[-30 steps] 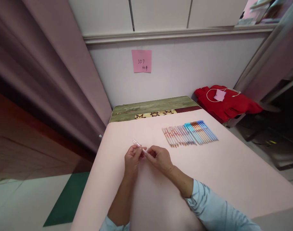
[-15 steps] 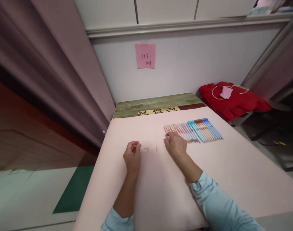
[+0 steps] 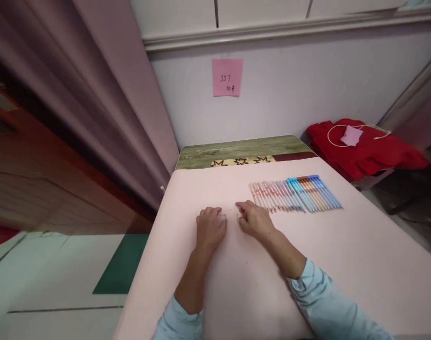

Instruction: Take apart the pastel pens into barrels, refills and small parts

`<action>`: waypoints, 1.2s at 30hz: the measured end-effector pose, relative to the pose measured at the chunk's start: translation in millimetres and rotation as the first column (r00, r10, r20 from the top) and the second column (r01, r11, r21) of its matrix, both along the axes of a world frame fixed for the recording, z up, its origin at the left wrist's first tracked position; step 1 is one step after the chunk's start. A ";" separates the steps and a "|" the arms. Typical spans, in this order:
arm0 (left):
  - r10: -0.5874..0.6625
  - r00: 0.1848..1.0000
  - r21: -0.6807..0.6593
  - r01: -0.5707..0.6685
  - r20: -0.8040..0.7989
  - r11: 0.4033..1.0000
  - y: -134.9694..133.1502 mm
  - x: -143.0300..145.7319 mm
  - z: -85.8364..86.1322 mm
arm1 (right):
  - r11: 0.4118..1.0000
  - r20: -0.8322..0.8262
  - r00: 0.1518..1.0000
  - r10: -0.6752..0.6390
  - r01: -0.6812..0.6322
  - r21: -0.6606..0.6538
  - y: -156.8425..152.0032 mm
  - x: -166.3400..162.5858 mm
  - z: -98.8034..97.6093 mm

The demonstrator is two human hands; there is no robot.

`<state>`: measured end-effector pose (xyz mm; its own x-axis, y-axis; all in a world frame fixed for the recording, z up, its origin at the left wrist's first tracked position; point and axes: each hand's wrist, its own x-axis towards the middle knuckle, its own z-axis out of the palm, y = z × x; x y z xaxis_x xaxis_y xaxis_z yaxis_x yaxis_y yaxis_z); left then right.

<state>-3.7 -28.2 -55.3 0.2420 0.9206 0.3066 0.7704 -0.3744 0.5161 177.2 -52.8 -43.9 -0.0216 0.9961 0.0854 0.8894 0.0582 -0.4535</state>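
My left hand (image 3: 210, 230) rests low over the pink-covered table (image 3: 243, 293), thumb and index finger apart. In the gap between them lies a thin, tiny piece (image 3: 223, 216) too small to name. Across from it, my right hand (image 3: 256, 221) also has its thumb and forefinger parted. Another tiny sliver (image 3: 237, 216) shows between those fingertips; whether either hand touches its piece is hard to make out. Just beyond my right hand lies a row of pens (image 3: 293, 194), side by side, some with pale patterned barrels, others with cyan, brown and blue tops.
A green wood-patterned tabletop strip (image 3: 236, 147) shows at the back. On the wall is a pink sticky note (image 3: 227, 78) with handwriting. A red cloth (image 3: 374, 153) with a white cable (image 3: 337, 143) lies at the right. A mauve curtain (image 3: 130, 94) hangs at the left.
My left hand has opened its pinch and moved in around a tiny piece on the table. My right hand has come away from the pens toward the other piece. The view has shifted slightly.
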 end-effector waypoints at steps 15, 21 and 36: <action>-0.064 0.994 0.044 0.060 0.091 0.997 7.1 -0.6 -17.5 | 0.997 -0.028 0.999 0.022 -0.020 0.075 7.0 -18.3 -17.5; -0.072 0.993 0.107 0.062 0.096 0.992 8.1 -0.6 -20.5 | 0.993 -0.002 0.997 0.077 -0.076 0.090 10.4 -20.6 -17.2; -0.104 0.994 0.210 0.109 -0.037 0.972 6.1 1.0 -18.8 | 0.981 0.040 0.985 0.167 -0.170 0.091 14.7 -19.8 -16.5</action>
<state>-2.6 -22.1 -74.1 0.3454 0.8042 0.4836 0.7318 -0.5534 0.3977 157.4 -38.1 -60.4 -0.1930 0.9655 0.1750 0.8769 0.2497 -0.4106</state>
